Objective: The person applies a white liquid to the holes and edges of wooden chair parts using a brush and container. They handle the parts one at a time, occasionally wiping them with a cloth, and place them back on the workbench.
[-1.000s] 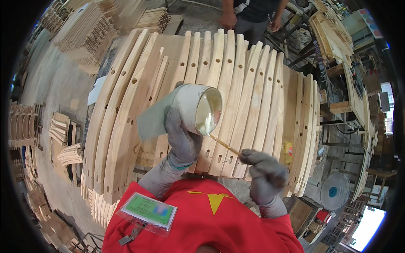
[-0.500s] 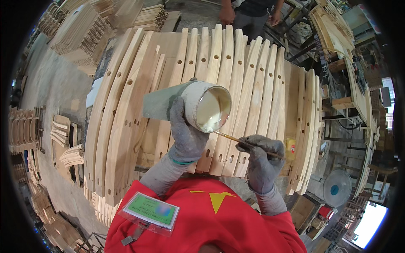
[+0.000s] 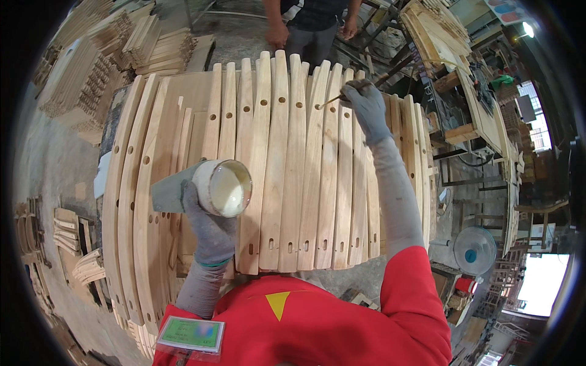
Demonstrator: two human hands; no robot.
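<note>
My left hand (image 3: pixel 210 226), in a grey glove, is closed around a pale cup (image 3: pixel 205 183) above the wooden slats. Creamy white liquid (image 3: pixel 227 190) shows inside the tilted cup, and a grey tapered piece (image 3: pixel 169 190) sticks out behind it. Farther off to the right, my gloved right hand (image 3: pixel 367 108) pinches a thin stick (image 3: pixel 332 99); whether it ends in bristles is too small to tell. Its tip is at or just over a round hole near the far end of one curved wooden slat (image 3: pixel 310 183). Several such slats lie side by side, with slots at their near ends.
More curved slats (image 3: pixel 131 183) lie at the left of the table, and others (image 3: pixel 421 158) at the right. Another person (image 3: pixel 311 30) stands across the table. Stacked wood (image 3: pixel 76 79) fills the far left. A round fan (image 3: pixel 473 251) stands at the right.
The stick has come out of the cup. My right hand has reached forward with it to the slats' far holes. The cup, still in my left hand, is lower and farther left in view.
</note>
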